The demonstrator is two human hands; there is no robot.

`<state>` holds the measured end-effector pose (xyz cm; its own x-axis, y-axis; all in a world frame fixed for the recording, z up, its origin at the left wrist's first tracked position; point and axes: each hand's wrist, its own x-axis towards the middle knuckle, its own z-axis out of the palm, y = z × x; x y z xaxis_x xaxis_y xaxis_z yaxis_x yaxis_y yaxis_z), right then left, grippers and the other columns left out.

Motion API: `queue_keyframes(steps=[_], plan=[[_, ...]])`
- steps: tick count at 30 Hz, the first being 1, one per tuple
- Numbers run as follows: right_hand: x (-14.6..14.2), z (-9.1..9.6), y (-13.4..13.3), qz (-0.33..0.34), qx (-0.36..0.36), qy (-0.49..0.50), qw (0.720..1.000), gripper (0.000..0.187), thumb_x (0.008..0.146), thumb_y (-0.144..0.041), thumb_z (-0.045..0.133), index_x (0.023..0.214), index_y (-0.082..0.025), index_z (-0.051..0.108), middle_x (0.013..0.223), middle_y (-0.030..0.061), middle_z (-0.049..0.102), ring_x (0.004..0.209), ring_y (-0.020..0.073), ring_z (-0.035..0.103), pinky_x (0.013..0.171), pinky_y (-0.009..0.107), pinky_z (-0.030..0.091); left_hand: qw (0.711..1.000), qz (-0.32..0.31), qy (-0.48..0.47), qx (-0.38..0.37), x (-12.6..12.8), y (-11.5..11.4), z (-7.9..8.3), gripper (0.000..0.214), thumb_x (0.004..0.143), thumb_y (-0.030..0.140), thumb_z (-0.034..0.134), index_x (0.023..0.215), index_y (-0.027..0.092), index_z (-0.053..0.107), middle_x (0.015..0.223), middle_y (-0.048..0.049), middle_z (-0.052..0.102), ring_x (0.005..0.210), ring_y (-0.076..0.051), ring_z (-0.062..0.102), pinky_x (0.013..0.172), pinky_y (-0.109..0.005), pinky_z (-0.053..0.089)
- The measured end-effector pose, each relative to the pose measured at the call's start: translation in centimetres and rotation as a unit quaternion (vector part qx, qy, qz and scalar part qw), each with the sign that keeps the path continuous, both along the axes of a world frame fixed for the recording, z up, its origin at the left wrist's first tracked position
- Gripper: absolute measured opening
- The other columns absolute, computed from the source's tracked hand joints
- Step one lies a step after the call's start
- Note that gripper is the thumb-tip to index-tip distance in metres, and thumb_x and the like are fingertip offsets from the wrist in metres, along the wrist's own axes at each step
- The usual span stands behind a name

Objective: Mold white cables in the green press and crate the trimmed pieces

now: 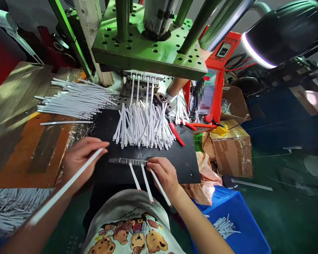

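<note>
My left hand (81, 158) is closed round a long white cable piece (66, 187) that slants down toward me. My right hand (164, 173) pinches another white cable piece (159, 186) at the right end of a narrow metal strip jig (122, 161) on a black board (185, 155). Two more white pieces (140, 178) stick out of the jig toward me. A heap of white cable ends (144, 127) lies on the board beyond the jig. Behind it, several cables sit in a metal mould (141, 84) under the green press plate (148, 49).
A bundle of straight white strips (74, 100) lies on the left bench. Red-handled cutters (176, 133) rest right of the heap. A cardboard box (231, 148), a blue bin (235, 225) with white offcuts, and a black lamp (283, 31) stand to the right.
</note>
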<state>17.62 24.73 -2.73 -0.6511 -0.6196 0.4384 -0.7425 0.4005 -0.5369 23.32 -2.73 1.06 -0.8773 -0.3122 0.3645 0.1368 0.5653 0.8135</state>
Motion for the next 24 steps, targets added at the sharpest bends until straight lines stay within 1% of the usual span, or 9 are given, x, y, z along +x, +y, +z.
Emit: queue_keyframes(steps=[3,6,10,13,16,18,20,22,24], plan=[[-0.1,-0.3,0.0,0.005,-0.015,-0.006,1.000,0.014,0.095,-0.011,0.052,0.100,-0.019,0.063,0.094,0.0087,0.069,0.085,0.0196,0.065,0.074,0.034,0.052,0.993,-0.080,0.025,-0.084,0.8,2.0,-2.3,0.016,0.089,0.012,0.067,0.100,0.023,0.073,0.094,-0.0003,0.072,0.085,-0.014,0.070,0.078,-0.027,0.058],[-0.2,-0.4,-0.1,0.004,-0.023,-0.007,1.000,0.015,0.095,-0.012,0.053,0.099,-0.020,0.064,0.093,0.0082,0.070,0.085,0.0195,0.065,0.074,0.034,0.052,0.984,-0.133,0.031,-0.118,1.0,3.1,-3.3,0.014,0.089,0.012,0.068,0.100,0.021,0.070,0.094,-0.0011,0.074,0.094,-0.017,0.070,0.085,-0.032,0.056],[-0.1,-0.5,-0.3,0.005,-0.022,-0.005,1.000,0.015,0.095,-0.011,0.052,0.101,-0.019,0.062,0.093,0.0083,0.069,0.084,0.0192,0.063,0.074,0.034,0.051,0.978,-0.158,0.017,-0.135,0.8,3.0,-3.4,0.009,0.091,0.014,0.066,0.098,0.020,0.068,0.096,-0.0027,0.073,0.094,-0.017,0.069,0.085,-0.031,0.054],[0.1,-0.4,-0.2,0.004,-0.017,-0.003,1.000,0.014,0.095,-0.010,0.052,0.101,-0.018,0.061,0.094,0.0089,0.068,0.085,0.0195,0.062,0.074,0.034,0.051,0.968,-0.169,0.020,-0.185,0.6,3.0,-3.2,0.011,0.091,0.010,0.064,0.099,0.018,0.066,0.097,-0.0042,0.072,0.092,-0.017,0.068,0.084,-0.032,0.052],[-0.6,1.0,0.4,0.040,0.039,-0.023,0.998,0.017,0.096,-0.010,0.049,0.103,-0.018,0.062,0.096,0.0091,0.068,0.086,0.0195,0.063,0.075,0.033,0.052,0.956,-0.175,0.029,-0.235,0.8,3.3,-3.0,0.015,0.090,0.005,0.060,0.099,0.016,0.065,0.095,-0.0047,0.071,0.090,-0.019,0.067,0.082,-0.033,0.050],[-2.4,2.6,0.9,0.118,0.101,-0.049,0.987,0.024,0.095,-0.007,0.047,0.107,-0.019,0.064,0.099,0.0081,0.068,0.087,0.0182,0.064,0.076,0.031,0.053,0.953,-0.186,0.026,-0.237,0.9,3.2,-2.7,0.015,0.091,0.006,0.058,0.098,0.017,0.066,0.094,-0.0048,0.071,0.088,-0.018,0.067,0.079,-0.032,0.050],[-5.5,4.4,1.0,0.172,0.139,-0.064,0.973,0.029,0.094,-0.006,0.047,0.112,-0.020,0.064,0.101,0.0071,0.068,0.087,0.0165,0.066,0.077,0.028,0.053,0.947,-0.227,0.005,-0.227,0.6,2.3,-2.0,0.018,0.093,0.009,0.054,0.104,0.018,0.066,0.097,-0.0054,0.070,0.089,-0.018,0.066,0.081,-0.031,0.052],[-10.0,5.9,0.1,0.136,0.144,-0.044,0.979,0.026,0.095,-0.010,0.050,0.114,-0.019,0.065,0.103,0.0077,0.068,0.088,0.0171,0.066,0.078,0.029,0.053,0.929,-0.302,-0.018,-0.213,-0.9,0.5,-1.1,0.029,0.095,0.010,0.049,0.118,0.020,0.063,0.104,-0.0066,0.070,0.097,-0.017,0.066,0.086,-0.030,0.054],[-15.4,6.8,-1.8,0.025,0.163,-0.003,0.986,0.023,0.096,-0.015,0.052,0.114,-0.017,0.066,0.105,0.0109,0.068,0.091,0.0208,0.066,0.081,0.033,0.053,0.910,-0.353,-0.022,-0.216,-4.4,-1.5,0.0,0.038,0.097,0.010,0.042,0.129,0.022,0.059,0.113,-0.0071,0.068,0.106,-0.017,0.065,0.093,-0.029,0.055]])
